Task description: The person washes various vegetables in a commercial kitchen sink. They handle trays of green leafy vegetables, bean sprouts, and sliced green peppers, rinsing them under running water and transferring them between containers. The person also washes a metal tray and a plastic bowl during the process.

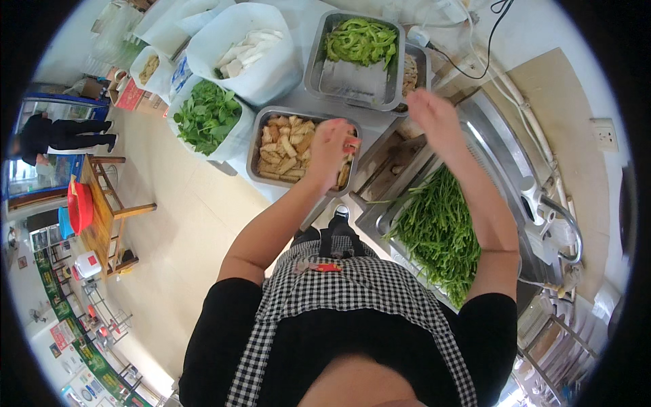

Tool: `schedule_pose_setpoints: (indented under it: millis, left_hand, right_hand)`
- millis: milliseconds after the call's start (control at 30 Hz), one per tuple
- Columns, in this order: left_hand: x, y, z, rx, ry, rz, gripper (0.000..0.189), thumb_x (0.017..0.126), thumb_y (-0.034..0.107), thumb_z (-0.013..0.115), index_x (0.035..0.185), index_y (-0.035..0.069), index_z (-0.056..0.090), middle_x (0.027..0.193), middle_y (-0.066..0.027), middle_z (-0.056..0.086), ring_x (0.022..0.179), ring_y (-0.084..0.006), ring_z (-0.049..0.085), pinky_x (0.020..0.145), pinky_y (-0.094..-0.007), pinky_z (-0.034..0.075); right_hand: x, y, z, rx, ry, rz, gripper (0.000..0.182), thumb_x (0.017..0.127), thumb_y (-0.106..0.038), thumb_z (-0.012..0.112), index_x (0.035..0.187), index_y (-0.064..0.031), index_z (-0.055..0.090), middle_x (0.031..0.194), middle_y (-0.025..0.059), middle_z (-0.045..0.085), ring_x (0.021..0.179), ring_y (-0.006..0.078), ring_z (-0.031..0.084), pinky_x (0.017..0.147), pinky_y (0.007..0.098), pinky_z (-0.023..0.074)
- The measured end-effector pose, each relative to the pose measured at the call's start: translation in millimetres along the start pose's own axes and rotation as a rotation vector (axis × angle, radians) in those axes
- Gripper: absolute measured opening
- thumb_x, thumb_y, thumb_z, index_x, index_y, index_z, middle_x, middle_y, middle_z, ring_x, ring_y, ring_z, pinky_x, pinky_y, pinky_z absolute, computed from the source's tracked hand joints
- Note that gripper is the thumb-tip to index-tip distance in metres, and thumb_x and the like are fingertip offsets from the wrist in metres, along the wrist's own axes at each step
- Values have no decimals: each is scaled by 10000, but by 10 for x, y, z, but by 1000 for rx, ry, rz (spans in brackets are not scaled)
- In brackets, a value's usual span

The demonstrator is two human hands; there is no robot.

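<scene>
My left hand [330, 150] is over the right part of a rectangular metal tray [253, 168] of browned, cut pieces [286, 145] that look like fried tofu; reddish bits show at its fingers, and whether it grips anything is unclear. My right hand [432, 114] is raised near the lower right corner of a second metal tray [311, 76], which holds sliced green vegetable [361, 40] at its far end. Its fingers look bent together and blurred. Partly under that tray, another metal tray [426, 61] holds pale brown food [410, 74].
White bags hold leafy greens [208, 117] and white slices [252, 51]. Long green stalks [432, 224] fill a container at the sink, beside a curved faucet [574, 229]. A cable [488, 61] hangs by the wall. Across the room, a person [61, 133] stands near a wooden table [99, 213].
</scene>
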State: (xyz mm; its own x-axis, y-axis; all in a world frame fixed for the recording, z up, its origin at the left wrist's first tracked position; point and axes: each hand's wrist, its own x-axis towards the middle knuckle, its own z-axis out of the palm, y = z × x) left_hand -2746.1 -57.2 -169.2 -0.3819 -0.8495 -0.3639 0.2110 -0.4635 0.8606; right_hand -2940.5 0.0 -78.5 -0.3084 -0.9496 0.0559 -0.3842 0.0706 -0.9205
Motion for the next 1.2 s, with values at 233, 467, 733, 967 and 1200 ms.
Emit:
schedule_pose_setpoints:
  millis: [233,467,733,967,1200]
  left_hand:
    - [-254,-2,-1981,1382,374,677,440,772,121,615,1160,-26,468,1067,-223,525,980,-383,502,845,-432,419]
    - [-89,193,-2062,1513,201,574,301,748,100,639,981,-21,492,999,-211,517,951,-389,512,793,-458,429]
    - [91,279,-2259,1471,176,418,245,688,94,634,866,-16,507,903,-205,544,855,-392,552,740,-446,456]
    - [116,450,-2094,1264,28,421,201,651,89,594,758,-48,492,729,-251,537,745,-412,540,651,-436,421]
    - [90,442,-2138,782,-11,160,255,628,69,562,834,-77,527,777,-195,584,719,-283,569,634,-366,436]
  right_hand:
    - [-1440,-279,-650,-960,524,-717,29,740,-90,608,745,-71,586,667,90,526,573,302,527,494,367,431]
    - [-2560,813,-1720,-1738,534,724,470,813,-172,561,1265,-117,442,1386,161,339,1274,371,325,984,515,345]
    - [-1700,32,47,-728,557,135,317,816,-145,574,1127,-87,551,1043,136,601,919,319,588,790,403,469]
    - [-602,606,1654,-819,-190,-254,925,624,-374,759,1375,-107,287,1420,219,236,1293,386,259,1073,424,237]
    - [-295,672,1916,-703,-175,-165,849,578,-337,773,1305,-113,396,1241,174,405,1154,374,392,984,463,312]
